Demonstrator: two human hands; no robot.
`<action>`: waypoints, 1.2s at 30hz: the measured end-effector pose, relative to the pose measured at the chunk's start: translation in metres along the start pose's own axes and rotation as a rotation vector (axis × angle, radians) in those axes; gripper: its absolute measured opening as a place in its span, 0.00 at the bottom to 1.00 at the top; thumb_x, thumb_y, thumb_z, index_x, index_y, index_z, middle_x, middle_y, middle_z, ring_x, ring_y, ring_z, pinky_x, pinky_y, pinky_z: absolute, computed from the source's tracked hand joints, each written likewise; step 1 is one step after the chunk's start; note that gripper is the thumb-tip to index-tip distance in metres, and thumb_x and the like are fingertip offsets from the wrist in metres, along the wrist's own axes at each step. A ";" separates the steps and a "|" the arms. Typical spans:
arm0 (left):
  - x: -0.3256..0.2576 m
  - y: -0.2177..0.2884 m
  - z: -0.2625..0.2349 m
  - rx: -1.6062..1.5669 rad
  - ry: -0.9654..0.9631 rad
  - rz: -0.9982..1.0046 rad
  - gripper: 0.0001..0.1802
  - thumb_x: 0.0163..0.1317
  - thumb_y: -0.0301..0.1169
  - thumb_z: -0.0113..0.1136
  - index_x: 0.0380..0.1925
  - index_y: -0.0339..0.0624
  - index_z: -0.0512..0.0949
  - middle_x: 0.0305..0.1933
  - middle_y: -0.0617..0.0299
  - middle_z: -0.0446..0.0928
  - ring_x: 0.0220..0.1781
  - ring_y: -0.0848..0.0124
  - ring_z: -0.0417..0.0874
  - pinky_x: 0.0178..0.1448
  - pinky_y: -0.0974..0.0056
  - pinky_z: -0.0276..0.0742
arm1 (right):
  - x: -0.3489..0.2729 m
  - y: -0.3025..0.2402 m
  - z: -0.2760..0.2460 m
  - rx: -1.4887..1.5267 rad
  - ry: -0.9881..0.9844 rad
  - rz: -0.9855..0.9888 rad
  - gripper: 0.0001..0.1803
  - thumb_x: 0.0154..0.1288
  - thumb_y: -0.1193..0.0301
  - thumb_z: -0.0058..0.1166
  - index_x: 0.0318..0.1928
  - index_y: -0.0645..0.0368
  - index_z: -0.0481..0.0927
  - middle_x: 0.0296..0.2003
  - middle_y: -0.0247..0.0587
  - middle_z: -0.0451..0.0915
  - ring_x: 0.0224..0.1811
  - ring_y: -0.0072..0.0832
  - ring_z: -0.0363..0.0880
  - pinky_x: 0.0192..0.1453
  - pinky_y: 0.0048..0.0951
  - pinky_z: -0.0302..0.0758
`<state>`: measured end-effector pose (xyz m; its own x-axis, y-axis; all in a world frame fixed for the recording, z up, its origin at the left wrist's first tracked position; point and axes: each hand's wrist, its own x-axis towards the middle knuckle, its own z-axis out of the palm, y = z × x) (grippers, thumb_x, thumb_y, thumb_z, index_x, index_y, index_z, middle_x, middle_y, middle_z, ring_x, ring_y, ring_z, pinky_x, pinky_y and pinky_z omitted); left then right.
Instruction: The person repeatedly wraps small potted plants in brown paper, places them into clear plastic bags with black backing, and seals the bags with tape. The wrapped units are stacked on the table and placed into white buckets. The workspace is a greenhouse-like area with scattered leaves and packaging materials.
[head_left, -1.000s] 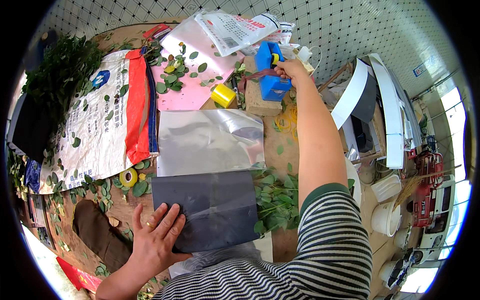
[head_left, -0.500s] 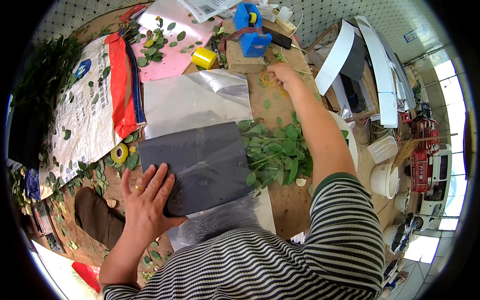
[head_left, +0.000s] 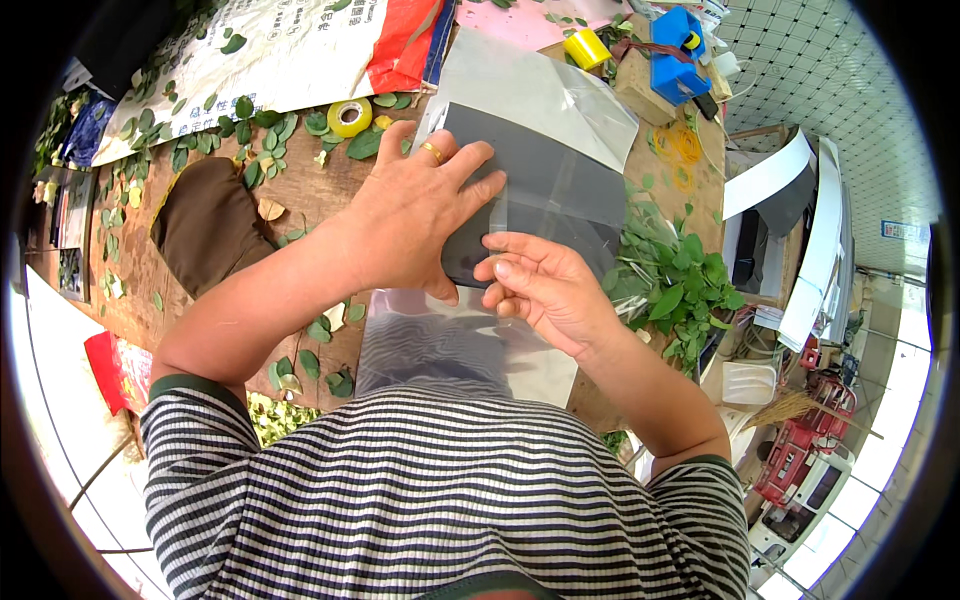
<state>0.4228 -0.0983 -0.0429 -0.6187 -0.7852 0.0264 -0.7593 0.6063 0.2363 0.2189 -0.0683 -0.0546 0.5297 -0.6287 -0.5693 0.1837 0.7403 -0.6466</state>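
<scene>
A dark grey wrapping sheet [head_left: 560,190] lies folded over on the table, atop clear film [head_left: 450,340]. Leafy green stems [head_left: 680,280] stick out past its right edge. My left hand [head_left: 425,205], with a ring on one finger, rests on the sheet's left part with the fingers spread. Close beside it, over the sheet's near edge, my right hand [head_left: 545,295] has its thumb and fingertips drawn together. What they pinch, if anything, is too small to make out. A pale, shiny strip [head_left: 499,215] shows on the sheet just above the right fingertips.
Yellow rubber bands [head_left: 682,147] lie to the right, by a blue tape dispenser [head_left: 678,55] on a block. A yellow tape roll [head_left: 349,117], a brown cloth piece [head_left: 210,228] and loose leaves are at left. A printed sack [head_left: 270,60] covers the far left.
My right hand has come back from the rubber bands to the sheet's near edge, beside my left hand. The left hand stays spread on the sheet. The whole view has shifted.
</scene>
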 end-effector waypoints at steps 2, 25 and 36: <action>0.001 0.000 -0.002 0.084 -0.003 0.012 0.52 0.23 0.55 0.73 0.54 0.47 0.68 0.54 0.61 0.63 0.56 0.63 0.63 0.61 0.44 0.54 | -0.002 0.001 0.003 0.004 0.049 -0.012 0.18 0.64 0.73 0.50 0.53 0.64 0.67 0.37 0.43 0.77 0.33 0.25 0.78 0.34 0.21 0.75; 0.002 -0.018 -0.004 -0.089 0.055 0.034 0.57 0.18 0.58 0.72 0.54 0.40 0.67 0.53 0.59 0.63 0.55 0.61 0.64 0.64 0.47 0.51 | -0.019 -0.060 -0.022 -0.967 -0.611 -0.220 0.23 0.61 0.68 0.52 0.56 0.63 0.68 0.35 0.41 0.80 0.37 0.27 0.79 0.45 0.29 0.74; 0.032 -0.015 -0.020 -0.284 0.105 -0.036 0.45 0.32 0.60 0.68 0.46 0.37 0.74 0.38 0.59 0.73 0.41 0.63 0.74 0.63 0.47 0.49 | 0.118 -0.284 -0.292 -0.613 0.936 -0.587 0.28 0.62 0.58 0.49 0.54 0.70 0.68 0.42 0.47 0.79 0.42 0.32 0.76 0.50 0.30 0.68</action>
<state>0.4181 -0.1354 -0.0263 -0.5569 -0.8233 0.1102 -0.6844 0.5299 0.5008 -0.0124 -0.4223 -0.0859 -0.3345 -0.9375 -0.0960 -0.3535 0.2193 -0.9094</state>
